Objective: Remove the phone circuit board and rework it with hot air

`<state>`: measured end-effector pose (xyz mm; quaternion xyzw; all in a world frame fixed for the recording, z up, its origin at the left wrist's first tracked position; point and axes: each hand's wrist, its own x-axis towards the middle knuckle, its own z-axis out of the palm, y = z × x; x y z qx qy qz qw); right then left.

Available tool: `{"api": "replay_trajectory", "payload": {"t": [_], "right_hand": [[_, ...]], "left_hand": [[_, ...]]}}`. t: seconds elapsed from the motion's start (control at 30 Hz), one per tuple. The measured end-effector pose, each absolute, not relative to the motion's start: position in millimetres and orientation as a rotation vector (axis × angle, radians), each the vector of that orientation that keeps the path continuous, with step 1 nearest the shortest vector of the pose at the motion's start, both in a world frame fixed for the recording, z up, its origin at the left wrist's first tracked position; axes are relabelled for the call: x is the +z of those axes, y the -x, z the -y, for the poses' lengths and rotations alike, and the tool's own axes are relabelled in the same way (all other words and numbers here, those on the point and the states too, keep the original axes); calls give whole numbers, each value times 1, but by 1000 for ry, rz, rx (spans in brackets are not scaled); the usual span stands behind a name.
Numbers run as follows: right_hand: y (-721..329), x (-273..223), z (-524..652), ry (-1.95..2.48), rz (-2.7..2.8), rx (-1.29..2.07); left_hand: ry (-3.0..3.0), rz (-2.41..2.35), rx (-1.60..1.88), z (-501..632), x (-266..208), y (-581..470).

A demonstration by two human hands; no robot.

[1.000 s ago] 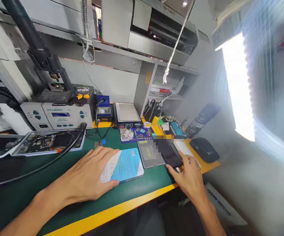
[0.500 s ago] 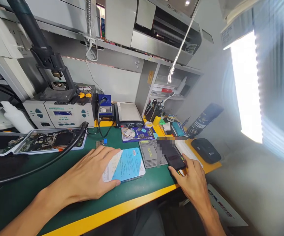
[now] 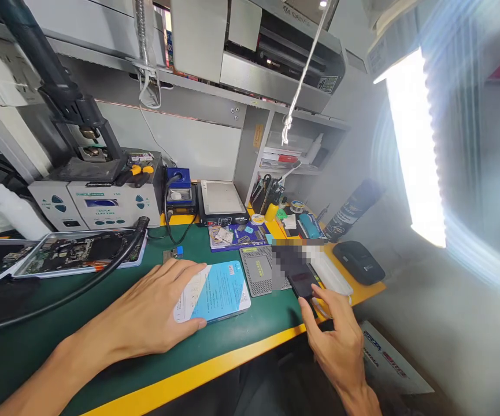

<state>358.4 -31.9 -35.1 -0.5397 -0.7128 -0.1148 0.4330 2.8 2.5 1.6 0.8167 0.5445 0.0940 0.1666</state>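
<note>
Since the earlier frame, our right hand (image 3: 339, 341) has slid back toward the near end of the black smartphone (image 3: 300, 279), while our left hand (image 3: 158, 306) stays where it was. Our left hand is clasped over one end of the flat blue-and-white box (image 3: 221, 289), thumb along its near edge. Our right thumb and forefinger stand slightly apart at the phone's near end; we cannot tell whether they pinch it. We judge the step in hand to be positioning the phone, and the next move calls for a sure grip on its edges. It lies on the desk (image 3: 271, 318) at the right of the perforated metal plate (image 3: 256, 271); blurring hides whether they overlap. Farther out we have a white tray (image 3: 334, 277), the hot plate (image 3: 223, 199) and the QUICK soldering station (image 3: 102, 205).
</note>
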Motion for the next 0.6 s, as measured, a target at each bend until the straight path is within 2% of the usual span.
{"api": "replay_trajectory", "payload": {"t": [0.23, 0.6], "right_hand": [[-292, -57, 44, 1100, 1796, 20], [-273, -75, 30, 1185, 1628, 63]], "left_hand": [[-2335, -1549, 278, -6, -1, 0], [-2360, -1532, 390, -5, -2, 0]]}}
